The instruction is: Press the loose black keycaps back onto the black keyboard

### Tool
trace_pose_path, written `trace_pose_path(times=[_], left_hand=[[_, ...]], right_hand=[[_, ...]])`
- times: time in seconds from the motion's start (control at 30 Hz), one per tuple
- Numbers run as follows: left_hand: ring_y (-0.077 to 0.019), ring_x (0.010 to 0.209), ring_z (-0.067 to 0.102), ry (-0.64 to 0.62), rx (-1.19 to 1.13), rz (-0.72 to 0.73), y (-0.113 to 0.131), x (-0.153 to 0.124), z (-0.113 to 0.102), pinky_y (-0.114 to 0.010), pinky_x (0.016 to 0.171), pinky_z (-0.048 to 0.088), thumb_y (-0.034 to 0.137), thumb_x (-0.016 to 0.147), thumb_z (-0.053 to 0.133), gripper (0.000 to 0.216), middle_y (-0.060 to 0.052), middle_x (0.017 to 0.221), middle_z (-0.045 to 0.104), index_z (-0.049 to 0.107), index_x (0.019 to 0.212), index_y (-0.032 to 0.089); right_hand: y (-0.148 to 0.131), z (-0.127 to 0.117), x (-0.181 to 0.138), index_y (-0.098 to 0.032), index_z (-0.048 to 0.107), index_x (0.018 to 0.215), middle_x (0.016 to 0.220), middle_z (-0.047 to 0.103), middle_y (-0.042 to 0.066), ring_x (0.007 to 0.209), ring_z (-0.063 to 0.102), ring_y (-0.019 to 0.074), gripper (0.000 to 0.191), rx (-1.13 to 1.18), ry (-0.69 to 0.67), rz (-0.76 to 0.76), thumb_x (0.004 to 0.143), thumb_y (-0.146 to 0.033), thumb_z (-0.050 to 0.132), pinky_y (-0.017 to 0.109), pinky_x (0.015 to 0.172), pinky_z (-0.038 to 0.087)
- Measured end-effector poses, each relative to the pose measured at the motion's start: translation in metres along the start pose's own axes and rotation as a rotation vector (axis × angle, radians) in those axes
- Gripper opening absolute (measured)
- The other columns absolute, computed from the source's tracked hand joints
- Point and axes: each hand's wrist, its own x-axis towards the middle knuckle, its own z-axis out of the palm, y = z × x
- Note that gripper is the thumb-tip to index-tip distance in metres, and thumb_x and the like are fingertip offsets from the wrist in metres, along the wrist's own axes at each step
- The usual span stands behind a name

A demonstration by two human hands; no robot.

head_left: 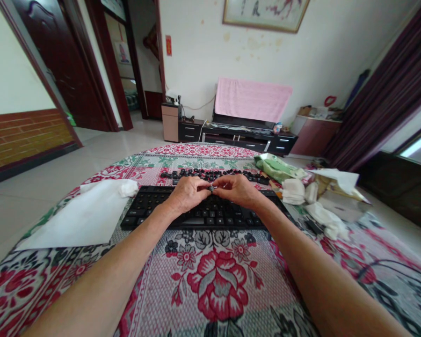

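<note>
A black keyboard lies on the flowered tablecloth in front of me. Both my hands hover over its middle. My left hand and my right hand meet fingertip to fingertip, pinching one small dark keycap between them. Behind the keyboard lies a row of several loose black keycaps.
A white sheet with a crumpled tissue lies left of the keyboard. Right of it are a green packet, white wads and paper. Beyond the table stand a low TV cabinet under a pink cloth, and open doorways at left.
</note>
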Motion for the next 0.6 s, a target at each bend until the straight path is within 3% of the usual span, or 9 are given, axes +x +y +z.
trace_pose_path(times=[0.13, 0.37, 0.6], left_hand=[[-0.0119, 0.067, 0.058, -0.024, -0.054, -0.046, 0.001, 0.000, -0.002, -0.022, 0.062, 0.040, 0.026, 0.070, 0.054, 0.023, -0.001, 0.075, 0.067, 0.067, 0.087, 0.019], [-0.0115, 0.066, 0.057, -0.203, -0.156, -0.116, 0.001, -0.002, -0.009, -0.022, 0.061, 0.039, 0.028, 0.068, 0.054, 0.026, 0.001, 0.076, 0.067, 0.066, 0.089, 0.021], [-0.0092, 0.053, 0.051, -0.373, -0.260, -0.220, -0.003, -0.003, -0.018, -0.021, 0.052, 0.037, 0.031, 0.065, 0.055, 0.021, 0.003, 0.059, 0.062, 0.068, 0.079, 0.021]], right_hand=[[-0.002, 0.000, -0.001, -0.016, 0.065, 0.084, 0.066, 0.060, 0.001, 0.058, 0.048, 0.0090, 0.021, -0.055, 0.004, -0.026, 0.071, -0.029, 0.054, 0.021, 0.052, 0.035], [-0.005, -0.003, -0.004, -0.015, 0.063, 0.073, 0.057, 0.052, -0.002, 0.051, 0.040, 0.0073, 0.021, -0.066, -0.146, -0.022, 0.072, -0.031, 0.050, 0.021, 0.046, 0.029], [-0.016, 0.001, -0.005, -0.016, 0.066, 0.074, 0.057, 0.056, -0.002, 0.052, 0.043, 0.0080, 0.018, -0.096, -0.213, -0.007, 0.067, -0.028, 0.054, 0.021, 0.047, 0.030]])
